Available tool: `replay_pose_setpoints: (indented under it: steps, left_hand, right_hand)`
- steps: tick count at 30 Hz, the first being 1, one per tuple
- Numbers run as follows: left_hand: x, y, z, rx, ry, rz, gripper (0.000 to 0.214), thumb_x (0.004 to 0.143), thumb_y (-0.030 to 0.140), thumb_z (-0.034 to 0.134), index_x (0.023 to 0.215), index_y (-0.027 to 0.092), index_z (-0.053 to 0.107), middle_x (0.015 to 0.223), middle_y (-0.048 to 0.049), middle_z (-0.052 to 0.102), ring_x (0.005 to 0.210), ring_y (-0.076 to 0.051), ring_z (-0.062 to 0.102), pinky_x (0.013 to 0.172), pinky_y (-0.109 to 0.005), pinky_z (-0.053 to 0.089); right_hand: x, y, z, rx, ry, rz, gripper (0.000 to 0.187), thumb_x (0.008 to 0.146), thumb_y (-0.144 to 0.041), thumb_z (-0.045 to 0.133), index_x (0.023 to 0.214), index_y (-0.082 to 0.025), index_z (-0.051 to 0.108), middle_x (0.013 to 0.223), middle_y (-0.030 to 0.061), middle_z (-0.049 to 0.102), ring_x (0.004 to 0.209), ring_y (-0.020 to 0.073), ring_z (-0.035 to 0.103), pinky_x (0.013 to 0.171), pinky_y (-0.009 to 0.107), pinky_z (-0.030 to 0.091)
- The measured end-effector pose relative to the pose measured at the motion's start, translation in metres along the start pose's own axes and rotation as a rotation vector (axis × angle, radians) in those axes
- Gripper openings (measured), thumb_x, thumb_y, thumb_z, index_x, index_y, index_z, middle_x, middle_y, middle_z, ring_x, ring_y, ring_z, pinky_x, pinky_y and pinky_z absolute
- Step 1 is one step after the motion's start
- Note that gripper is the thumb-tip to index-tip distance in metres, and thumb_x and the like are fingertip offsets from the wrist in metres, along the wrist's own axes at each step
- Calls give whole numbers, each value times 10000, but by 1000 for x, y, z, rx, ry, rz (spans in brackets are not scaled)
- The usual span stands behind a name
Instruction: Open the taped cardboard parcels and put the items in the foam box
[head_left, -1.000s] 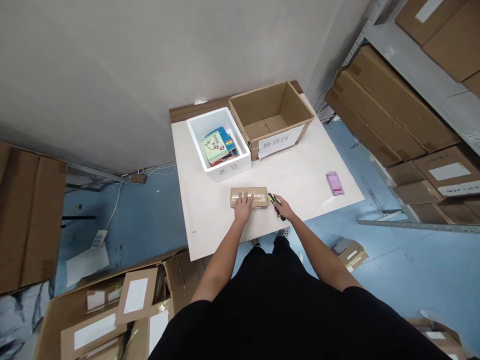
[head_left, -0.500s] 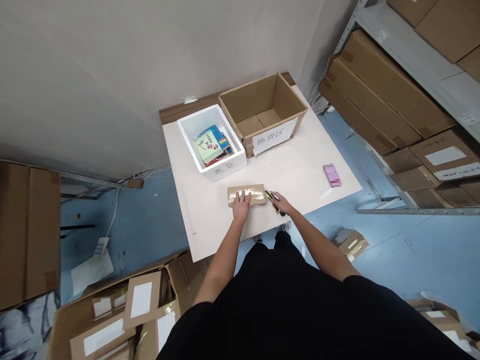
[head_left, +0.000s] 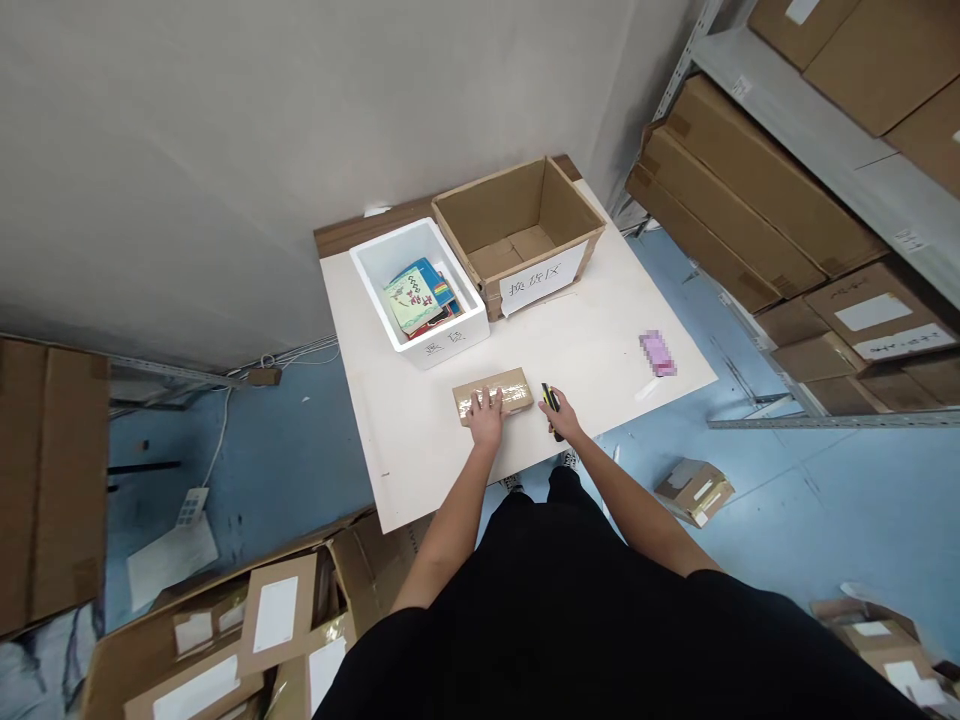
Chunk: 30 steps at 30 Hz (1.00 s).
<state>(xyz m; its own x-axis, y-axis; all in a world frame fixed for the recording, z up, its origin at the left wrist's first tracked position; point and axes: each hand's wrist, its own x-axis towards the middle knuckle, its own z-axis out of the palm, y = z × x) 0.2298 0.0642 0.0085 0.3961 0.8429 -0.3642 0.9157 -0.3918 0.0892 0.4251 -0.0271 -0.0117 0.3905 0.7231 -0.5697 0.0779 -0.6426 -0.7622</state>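
Observation:
A small brown cardboard box (head_left: 513,388) with shiny clear tape on it lies on the white tabletop (head_left: 427,470), turned at a slight angle. Spread over its near left part are the fingers of my left hand (head_left: 486,418), which presses on the box without wrapping round it. To the right of the box, my right hand (head_left: 564,416) is closed round a black and yellow utility knife (head_left: 551,398). The knife's front end points away from me, a short gap from the box's right end. Whether its blade is out, I cannot make out.
Behind the small box stand a white foam bin (head_left: 442,348) holding several booklets and a large open carton (head_left: 480,212) with a written label. A blurred pink item (head_left: 658,354) lies at the table's right. Cartons of parcels (head_left: 277,612) stand lower left; shelving (head_left: 825,130) is on the right.
The small box has turned a little, its right end now farther from me. My right hand has swung the knife more upright and away from the box's end. My left hand stays on the box.

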Motion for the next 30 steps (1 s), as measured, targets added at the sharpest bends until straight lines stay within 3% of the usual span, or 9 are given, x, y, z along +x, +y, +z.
replay_pose_setpoints:
  steps: [3,5,9,13,18,21,24,27,30]
  left_hand:
    - [-14,27,6,-3,-3,-115,668,1081,493,453,1707,293,337,1742,-167,345,1552,-462,332,1113,-618,460]
    - [-16,29,3,-29,-3,-120,652,1085,485,437,1688,243,382,1690,-199,420,1481,-445,424,1107,-588,465]
    - [1,-16,-19,-99,11,-78,562,1106,425,365,1631,262,480,1580,-169,549,1407,-358,503,1122,-501,457]
    - [14,-56,-29,-144,-81,-89,617,1106,501,356,1691,305,362,1503,-145,604,1340,-314,567,1083,-438,477]
    - [-11,-22,0,-192,-102,-147,676,1114,486,329,1726,210,254,1339,-178,658,1176,-291,667,939,-366,532]
    - [-19,-2,7,-219,-167,-6,589,1125,393,295,1693,243,329,1352,-143,660,1158,-267,673,924,-359,551]
    - [-3,-5,-6,-130,-91,93,554,1078,286,420,1632,280,432,1513,-143,568,1280,-286,608,976,-387,546]
    - [30,-18,-25,-49,-34,292,662,1004,258,580,1644,299,413,1682,-139,420,1489,-323,444,1104,-445,477]
    - [61,-25,-33,-23,-144,567,770,920,306,724,1632,365,437,1770,-60,313,1631,-305,242,1242,-456,337]
  right_hand:
    - [16,-15,27,-123,102,57,940,891,-586,740,1663,-257,315,1241,114,746,680,186,734,665,293,615]
    - [29,-26,35,-188,146,77,1027,843,-582,796,1668,-234,293,1323,149,724,872,250,776,734,316,621]
    - [52,-41,36,-287,146,55,1110,776,-567,858,1669,-227,292,1347,159,718,1129,318,745,882,374,611]
    - [66,-52,41,-314,166,3,1113,789,-547,855,1681,-235,267,1306,162,738,1132,334,740,909,390,596]
    - [81,-80,39,-385,212,22,1109,847,-569,824,1700,-194,222,1284,186,735,1124,353,726,888,401,581]
    - [92,-102,25,-441,194,7,1096,860,-549,836,1696,-186,226,1263,188,739,1099,358,719,885,424,571]
    - [92,-108,8,-429,163,-39,1026,869,-547,825,1678,-235,276,1247,171,746,1068,365,731,834,432,583]
    - [70,-86,-2,-453,189,-107,1018,877,-607,792,1677,-233,288,1250,179,749,1136,391,727,864,436,578]
    - [39,-48,-2,-516,138,-75,1093,837,-640,816,1687,-216,276,1264,183,752,1166,393,729,920,430,566]
